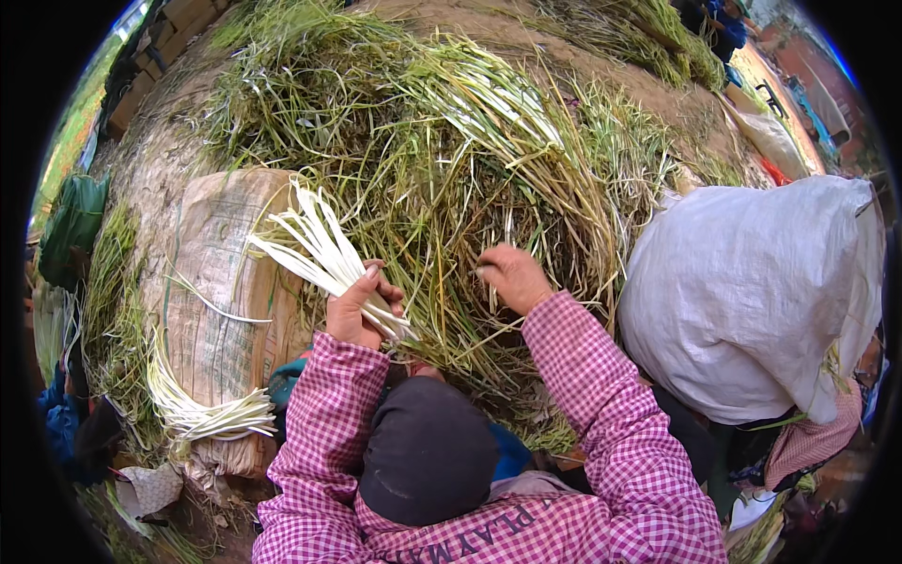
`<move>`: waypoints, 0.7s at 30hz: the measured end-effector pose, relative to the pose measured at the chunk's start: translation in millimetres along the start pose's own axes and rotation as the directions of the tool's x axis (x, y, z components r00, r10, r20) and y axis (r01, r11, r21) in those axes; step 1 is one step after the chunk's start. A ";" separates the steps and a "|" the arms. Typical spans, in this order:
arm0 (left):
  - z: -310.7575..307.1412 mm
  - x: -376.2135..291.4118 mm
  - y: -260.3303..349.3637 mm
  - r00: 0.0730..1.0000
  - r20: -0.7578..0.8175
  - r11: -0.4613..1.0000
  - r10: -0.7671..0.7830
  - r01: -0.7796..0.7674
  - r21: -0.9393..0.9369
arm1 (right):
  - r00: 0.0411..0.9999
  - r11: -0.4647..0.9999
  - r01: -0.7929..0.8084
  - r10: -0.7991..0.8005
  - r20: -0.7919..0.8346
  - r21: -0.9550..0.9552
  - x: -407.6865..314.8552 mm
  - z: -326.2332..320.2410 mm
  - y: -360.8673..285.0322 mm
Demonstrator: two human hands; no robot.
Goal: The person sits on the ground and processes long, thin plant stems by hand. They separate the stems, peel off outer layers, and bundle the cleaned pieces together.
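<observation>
A bundle of long white stalks (317, 243), which look like blanched garlic chives, is gripped near one end in my left hand (363, 307). Its other end fans out over a sack-covered block (218, 225). To the right, my right hand (516, 277) hovers over a big heap of green and yellowing leaves (423, 190), fingers curled; whether a thin stalk is between them I cannot tell. Near the block's lower end lies a curved pile of pale stalks (211, 412), and a single stalk (225, 311) rests higher on it. Unsorted stalks (500, 92) lie on top of the heap.
A large full white woven sack (740, 296) stands at the right, close to my right sleeve. More leaf heaps lie at the far top and left. Parts of other people in blue show at the top right (729, 32) and left edge. A checked cloth is below the sack.
</observation>
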State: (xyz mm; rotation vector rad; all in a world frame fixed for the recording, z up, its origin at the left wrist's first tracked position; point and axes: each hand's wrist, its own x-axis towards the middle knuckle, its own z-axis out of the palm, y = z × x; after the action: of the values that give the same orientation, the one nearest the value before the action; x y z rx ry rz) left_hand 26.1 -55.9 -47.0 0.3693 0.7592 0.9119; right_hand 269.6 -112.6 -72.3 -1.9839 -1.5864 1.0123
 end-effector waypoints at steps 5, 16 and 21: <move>-1.1 2.1 -8.0 0.999 -0.014 0.999 -0.038 0.038 0.002 | 0.721 0.806 -0.229 -0.236 -0.651 -0.546 67.2 -63.0 17.7; -1.0 -0.1 -11.7 0.997 0.011 0.997 -0.075 0.075 0.001 | 0.784 0.876 0.099 0.223 -0.580 0.472 33.1 -84.6 -6.9; 3.2 -3.9 -12.8 0.997 0.020 0.996 -0.071 0.070 0.058 | 0.960 0.564 0.220 0.021 -0.281 0.796 -14.0 -51.0 -14.9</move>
State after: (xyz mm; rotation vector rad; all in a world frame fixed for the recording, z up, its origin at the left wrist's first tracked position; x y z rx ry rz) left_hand 34.2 -66.3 -50.6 0.3996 0.7743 0.8198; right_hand 296.5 -115.5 -24.4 -1.2575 -0.7946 1.1041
